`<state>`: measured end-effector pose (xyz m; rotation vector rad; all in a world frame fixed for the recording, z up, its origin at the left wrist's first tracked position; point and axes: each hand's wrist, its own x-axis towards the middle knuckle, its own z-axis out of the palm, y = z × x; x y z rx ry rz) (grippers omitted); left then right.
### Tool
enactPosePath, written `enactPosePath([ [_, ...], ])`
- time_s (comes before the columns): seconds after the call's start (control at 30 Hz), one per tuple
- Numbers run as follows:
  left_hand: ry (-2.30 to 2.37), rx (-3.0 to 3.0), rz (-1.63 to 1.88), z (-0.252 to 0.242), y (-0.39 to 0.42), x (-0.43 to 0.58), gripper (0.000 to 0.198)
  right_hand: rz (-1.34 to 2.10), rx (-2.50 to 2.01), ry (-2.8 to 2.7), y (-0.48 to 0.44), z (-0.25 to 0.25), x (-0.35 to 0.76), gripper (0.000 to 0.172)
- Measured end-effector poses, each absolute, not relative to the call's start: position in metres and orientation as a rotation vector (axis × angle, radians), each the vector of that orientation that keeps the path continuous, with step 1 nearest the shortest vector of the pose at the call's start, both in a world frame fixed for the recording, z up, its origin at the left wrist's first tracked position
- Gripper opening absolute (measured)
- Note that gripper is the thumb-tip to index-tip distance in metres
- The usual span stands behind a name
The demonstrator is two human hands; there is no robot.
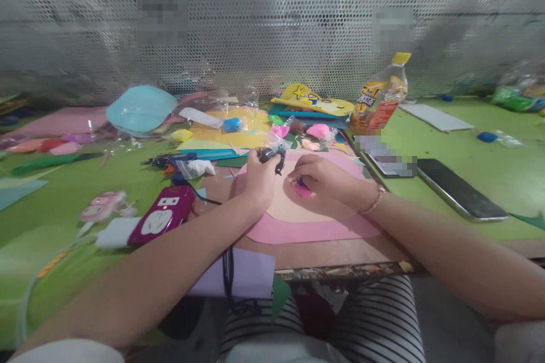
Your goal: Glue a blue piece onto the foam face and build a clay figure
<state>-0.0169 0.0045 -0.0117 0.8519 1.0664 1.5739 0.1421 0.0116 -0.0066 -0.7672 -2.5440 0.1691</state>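
Observation:
A pink sheet [315,228] with a cream oval [289,207] on it lies in front of me. My left hand [260,178] is closed around a black object [277,160] above the sheet's left part; a black cable runs below that wrist. Over the oval, my right hand [317,176] has its fingers bent and pressed together at a small dark blue piece, which sits by a bright pink piece [303,191]. Whether the fingertips grip the blue piece or only touch it is hard to make out.
A magenta power bank [164,215] with a white plug lies left. A phone [462,190] lies right, a bottle [381,96] back right. Bagged clay lumps, such as a blue one [232,124], and a light blue round shape [141,109] are behind. Perforated metal [272,22] stands at the back.

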Motion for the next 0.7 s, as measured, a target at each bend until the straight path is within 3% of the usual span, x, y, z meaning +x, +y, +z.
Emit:
enactPosePath([
  [0.37, 1.075, 1.131, 1.464, -0.017, 0.002, -0.014, 0.025, 0.106, -0.846, -1.997, 0.006, 0.01, 0.147, 0.02],
  [0.7, 1.093, 1.335, 1.373, -0.015, -0.002, -0.014, 0.019, 0.683, -0.875, -2.02, 0.021, 0.007, 0.159, 0.012],
])
